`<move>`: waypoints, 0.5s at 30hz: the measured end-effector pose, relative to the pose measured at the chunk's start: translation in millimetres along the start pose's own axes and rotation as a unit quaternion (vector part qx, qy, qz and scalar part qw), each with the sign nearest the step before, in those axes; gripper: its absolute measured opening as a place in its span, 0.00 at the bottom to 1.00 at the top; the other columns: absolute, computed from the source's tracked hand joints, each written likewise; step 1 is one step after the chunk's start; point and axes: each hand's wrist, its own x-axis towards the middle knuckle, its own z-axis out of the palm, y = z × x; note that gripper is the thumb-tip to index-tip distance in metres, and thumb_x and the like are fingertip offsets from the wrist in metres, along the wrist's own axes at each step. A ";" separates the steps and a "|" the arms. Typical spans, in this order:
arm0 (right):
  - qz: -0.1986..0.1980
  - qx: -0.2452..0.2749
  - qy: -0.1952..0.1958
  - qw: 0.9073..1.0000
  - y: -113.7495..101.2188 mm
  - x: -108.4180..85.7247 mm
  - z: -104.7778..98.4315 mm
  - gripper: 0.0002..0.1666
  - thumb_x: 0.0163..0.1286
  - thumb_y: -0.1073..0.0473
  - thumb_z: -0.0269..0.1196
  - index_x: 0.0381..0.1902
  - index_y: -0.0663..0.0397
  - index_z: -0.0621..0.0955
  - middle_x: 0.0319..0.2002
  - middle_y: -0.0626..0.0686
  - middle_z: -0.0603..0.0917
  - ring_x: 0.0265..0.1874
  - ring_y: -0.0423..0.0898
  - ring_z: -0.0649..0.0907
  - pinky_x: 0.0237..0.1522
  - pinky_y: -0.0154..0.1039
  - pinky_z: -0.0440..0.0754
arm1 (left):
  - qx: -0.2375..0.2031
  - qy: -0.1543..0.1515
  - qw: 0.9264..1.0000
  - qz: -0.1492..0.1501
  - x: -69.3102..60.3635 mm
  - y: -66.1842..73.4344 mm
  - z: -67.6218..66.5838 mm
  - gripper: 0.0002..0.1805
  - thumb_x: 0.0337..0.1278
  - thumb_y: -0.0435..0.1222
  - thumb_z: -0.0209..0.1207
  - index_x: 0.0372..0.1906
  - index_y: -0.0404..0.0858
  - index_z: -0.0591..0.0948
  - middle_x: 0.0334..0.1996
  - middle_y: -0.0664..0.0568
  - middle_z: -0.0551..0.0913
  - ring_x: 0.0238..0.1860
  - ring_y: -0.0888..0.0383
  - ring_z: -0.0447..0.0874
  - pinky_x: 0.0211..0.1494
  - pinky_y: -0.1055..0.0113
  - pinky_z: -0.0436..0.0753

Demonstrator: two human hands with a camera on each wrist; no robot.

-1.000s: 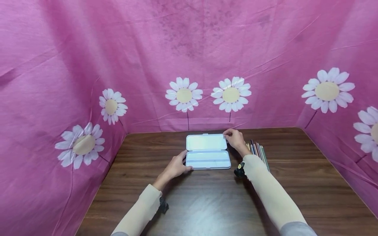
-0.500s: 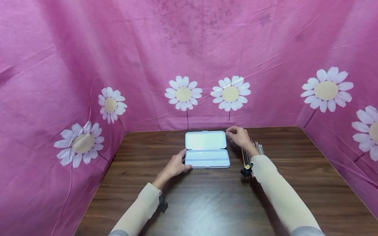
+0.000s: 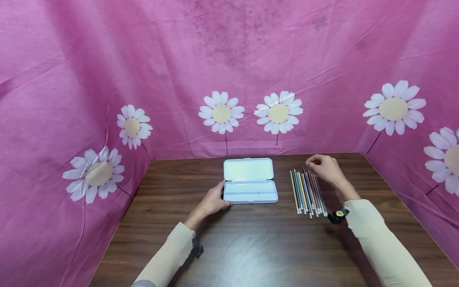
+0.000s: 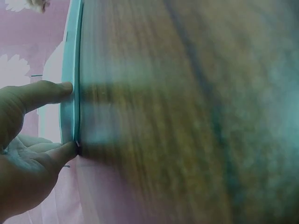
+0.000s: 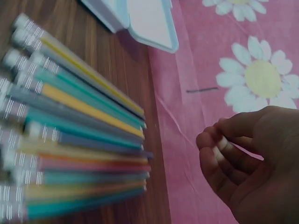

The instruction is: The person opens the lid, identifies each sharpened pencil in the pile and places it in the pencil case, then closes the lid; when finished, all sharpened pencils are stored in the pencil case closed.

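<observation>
Right hand (image 3: 328, 169) hovers, fingers (image 5: 214, 171) curled; left hand (image 3: 212, 200) reaches forward.

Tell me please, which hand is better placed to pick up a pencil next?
Probably the right hand: it is near the far ends of the pencils and holds nothing visible. The left hand, farther away, grips the open pencil case.

Head view: pink cloth backdrop (image 3: 172, 59) across upper frame, printed with white daisies (image 3: 221, 113), pale-yellow centres (image 3: 278, 113). Brown wood-grain tabletop (image 3: 179, 175) below. Centre: pale blue-white rectangular hinged box (image 3: 248, 169). Slim pencils (image 3: 304, 194), right: yellow, teal, grey, red; white-striped silvery ends (image 5: 30, 83).
</observation>
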 end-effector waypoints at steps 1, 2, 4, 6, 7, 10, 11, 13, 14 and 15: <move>0.003 -0.005 -0.005 1.000 2.4 -4.0 -4.6 0.15 0.80 0.58 0.62 0.50 0.66 0.87 0.34 0.64 0.90 0.28 0.48 0.89 0.27 0.34 0.86 | -0.002 0.001 1.000 0.003 0.7 -0.4 0.1 0.52 0.53 0.31 0.76 0.81 0.26 0.62 0.73 0.30 0.74 0.73 0.40 0.76 0.77 0.47 0.74; 0.007 -0.012 -0.012 1.000 5.0 -8.2 -8.6 0.15 0.80 0.58 0.62 0.50 0.66 0.87 0.33 0.63 0.90 0.28 0.49 0.88 0.27 0.34 0.86 | -0.006 0.002 1.000 0.005 0.8 -0.6 0.3 0.51 0.53 0.31 0.76 0.80 0.26 0.62 0.73 0.30 0.74 0.73 0.40 0.76 0.77 0.47 0.74; 0.011 -0.022 -0.026 0.999 11.1 -17.0 -14.9 0.14 0.80 0.59 0.61 0.49 0.67 0.86 0.32 0.62 0.90 0.29 0.50 0.88 0.27 0.35 0.85 | -0.017 0.000 1.000 0.004 0.9 -1.0 0.5 0.51 0.54 0.30 0.76 0.81 0.27 0.62 0.74 0.30 0.73 0.74 0.40 0.75 0.78 0.48 0.74; 0.014 -0.033 -0.040 0.999 17.5 -26.0 -18.5 0.13 0.79 0.60 0.62 0.48 0.67 0.86 0.32 0.59 0.90 0.28 0.49 0.88 0.26 0.36 0.85 | -0.030 -0.003 1.000 0.004 0.3 -1.8 0.9 0.51 0.54 0.30 0.76 0.81 0.27 0.62 0.75 0.30 0.72 0.74 0.40 0.75 0.77 0.50 0.75; 0.016 -0.036 -0.046 0.998 20.8 -30.6 -19.3 0.12 0.78 0.61 0.62 0.47 0.67 0.86 0.31 0.58 0.89 0.28 0.48 0.87 0.25 0.36 0.84 | -0.035 -0.004 0.999 0.004 0.1 -2.3 1.0 0.51 0.55 0.30 0.76 0.81 0.26 0.61 0.76 0.29 0.71 0.75 0.40 0.74 0.77 0.50 0.75; 0.019 -0.035 -0.065 0.997 30.8 -43.8 -18.9 0.10 0.76 0.63 0.63 0.44 0.67 0.86 0.31 0.57 0.89 0.26 0.45 0.86 0.24 0.38 0.85 | -0.039 -0.008 0.999 0.000 -0.5 -3.6 0.9 0.52 0.56 0.30 0.76 0.81 0.26 0.61 0.77 0.29 0.70 0.75 0.40 0.74 0.77 0.51 0.75; 0.023 -0.033 -0.073 0.996 33.7 -47.9 -17.9 0.10 0.76 0.63 0.64 0.43 0.67 0.86 0.31 0.57 0.89 0.26 0.46 0.86 0.24 0.38 0.85 | -0.039 -0.008 0.999 0.002 -0.3 -4.4 0.8 0.52 0.55 0.30 0.76 0.81 0.26 0.61 0.76 0.29 0.70 0.75 0.40 0.74 0.76 0.50 0.76; 0.031 -0.026 -0.088 0.995 38.8 -54.8 -14.9 0.09 0.75 0.63 0.64 0.41 0.67 0.85 0.29 0.56 0.89 0.26 0.45 0.86 0.25 0.40 0.87 | -0.034 -0.010 0.999 0.000 0.2 -5.1 0.1 0.52 0.55 0.30 0.76 0.81 0.27 0.61 0.76 0.30 0.71 0.75 0.40 0.75 0.76 0.51 0.76; 0.035 -0.024 -0.094 0.995 41.0 -57.4 -13.4 0.09 0.75 0.63 0.64 0.40 0.67 0.85 0.29 0.56 0.88 0.26 0.45 0.86 0.25 0.40 0.87 | -0.032 -0.012 0.999 -0.001 0.5 -5.4 -0.3 0.52 0.55 0.30 0.77 0.81 0.27 0.62 0.76 0.30 0.71 0.74 0.41 0.75 0.76 0.51 0.76; 0.040 -0.021 -0.097 0.994 42.7 -59.6 -11.9 0.09 0.75 0.63 0.64 0.40 0.66 0.85 0.28 0.55 0.88 0.26 0.45 0.86 0.25 0.40 0.87 | -0.034 -0.013 0.999 0.001 0.7 -5.6 -0.6 0.51 0.55 0.30 0.77 0.81 0.27 0.62 0.76 0.30 0.71 0.74 0.40 0.75 0.76 0.51 0.76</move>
